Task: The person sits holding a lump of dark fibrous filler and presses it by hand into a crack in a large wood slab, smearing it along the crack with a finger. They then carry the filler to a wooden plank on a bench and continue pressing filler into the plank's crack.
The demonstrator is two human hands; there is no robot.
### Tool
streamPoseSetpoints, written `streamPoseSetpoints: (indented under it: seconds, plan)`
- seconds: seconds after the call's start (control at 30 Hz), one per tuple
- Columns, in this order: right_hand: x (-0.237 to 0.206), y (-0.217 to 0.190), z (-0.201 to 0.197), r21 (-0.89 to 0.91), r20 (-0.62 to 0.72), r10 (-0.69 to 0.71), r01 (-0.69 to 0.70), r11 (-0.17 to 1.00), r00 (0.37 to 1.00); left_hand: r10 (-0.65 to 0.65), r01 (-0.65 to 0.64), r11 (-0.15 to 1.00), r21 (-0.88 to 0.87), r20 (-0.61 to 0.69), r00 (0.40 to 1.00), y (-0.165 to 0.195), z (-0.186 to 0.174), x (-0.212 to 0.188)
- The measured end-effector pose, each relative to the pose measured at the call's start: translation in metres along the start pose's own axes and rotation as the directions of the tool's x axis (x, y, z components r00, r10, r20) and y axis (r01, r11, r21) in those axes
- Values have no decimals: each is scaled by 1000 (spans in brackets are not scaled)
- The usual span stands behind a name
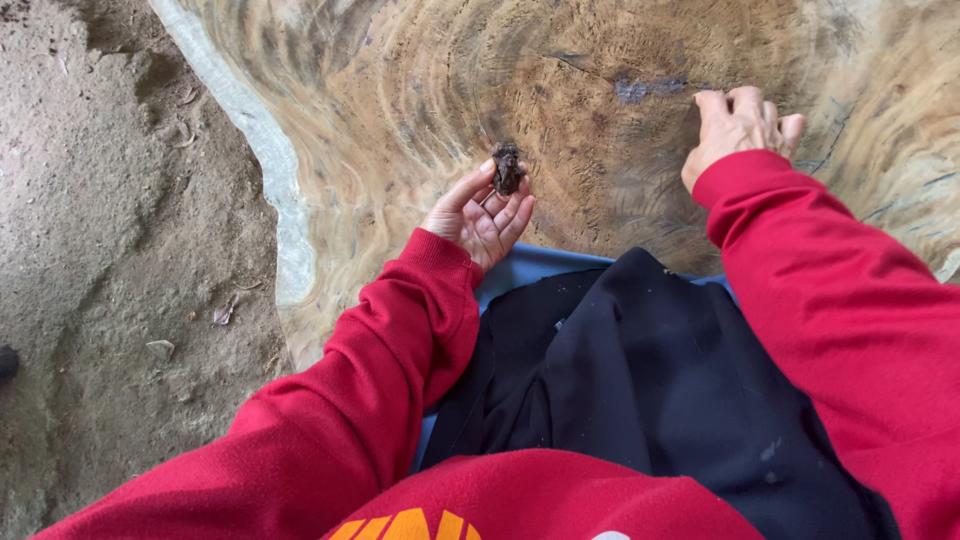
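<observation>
My left hand (478, 215) is palm up over the big wooden slab (400, 90), pinching a small dark brown lump (507, 170) between thumb and fingertips. My right hand (738, 125) rests fingers-down on the slab's surface farther right, just beside a dark bluish knot (645, 88) in the wood. It holds nothing that I can see. Both arms are in red sleeves.
The slab's pale curved edge (280, 190) runs down the left side; beyond it is sandy ground (110, 230) with small stones and leaf bits. A dark cloth (650, 380) lies over my lap, with a blue strip (540, 262) under it.
</observation>
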State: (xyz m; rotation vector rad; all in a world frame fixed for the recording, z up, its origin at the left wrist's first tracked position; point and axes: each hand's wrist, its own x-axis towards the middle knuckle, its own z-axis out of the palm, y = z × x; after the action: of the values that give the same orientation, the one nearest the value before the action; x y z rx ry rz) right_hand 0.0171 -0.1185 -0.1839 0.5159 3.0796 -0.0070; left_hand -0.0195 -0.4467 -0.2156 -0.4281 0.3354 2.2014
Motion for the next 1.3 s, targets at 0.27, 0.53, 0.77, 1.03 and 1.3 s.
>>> streamPoseSetpoints:
  seconds: [0.27,0.53,0.77,1.03,1.3]
  plan:
    - [3,-8,-5,38,3,41,-41,998,999,24,-24,1000,11,-7,1000,1,-1,0]
    - [3,-1,-9,108,3,36,-36,994,999,26,-26,1000,16,6,1000,-1,0,1]
    - [5,-16,-9,83,64,127,-132,988,990,50,-49,998,25,-16,999,0,1,0]
    - [6,-39,-17,150,159,58,-82,985,986,45,-45,999,9,-24,999,-1,2,1]
    - [18,-62,-8,11,168,17,-19,1000,986,21,-21,1000,-8,-13,1000,-1,2,0]
